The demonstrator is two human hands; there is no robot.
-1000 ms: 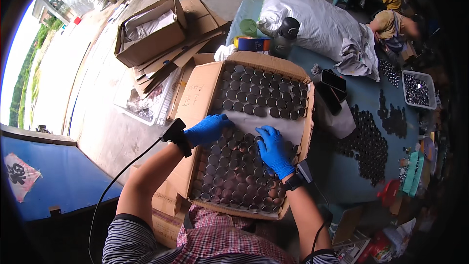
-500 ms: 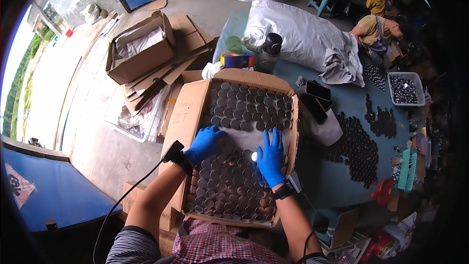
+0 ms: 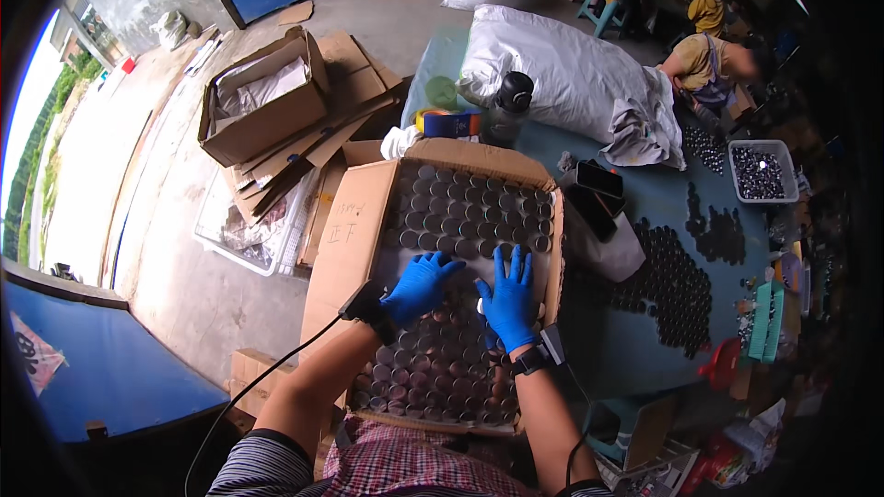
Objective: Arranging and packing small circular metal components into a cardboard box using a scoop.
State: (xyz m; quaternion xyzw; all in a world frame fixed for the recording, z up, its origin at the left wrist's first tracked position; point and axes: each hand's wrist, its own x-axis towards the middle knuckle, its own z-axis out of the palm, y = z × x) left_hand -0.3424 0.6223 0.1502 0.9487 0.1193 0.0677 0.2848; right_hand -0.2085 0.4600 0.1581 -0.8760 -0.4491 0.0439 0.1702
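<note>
In front of me is an open cardboard box (image 3: 343, 225) holding rows of dark round caps (image 3: 462, 205). Between the far rows and the near, shinier round caps (image 3: 426, 370) lies a pale, smooth sheet (image 3: 390, 260). Blue-gloved, my left hand (image 3: 419, 289) rests over the middle of the box, fingers stretched toward the right. My right hand (image 3: 509, 302), gloved alike, lies near the right wall with its fingers pointing away from me. A small white spot shows by its thumb; I cannot make out what it is. Neither hand visibly grips anything.
To the right, a blue-green table (image 3: 562, 140) bears more dark caps (image 3: 665, 281), phones (image 3: 599, 179) and a large white sack (image 3: 571, 69). Flattened cardboard and an open carton (image 3: 261, 97) stand at left. A co-worker (image 3: 709, 64) sits at the far right. Cables trail from my wrists.
My left hand has moved right, closer to my right hand, and its fingers now stretch sideways. My right hand has barely shifted.
</note>
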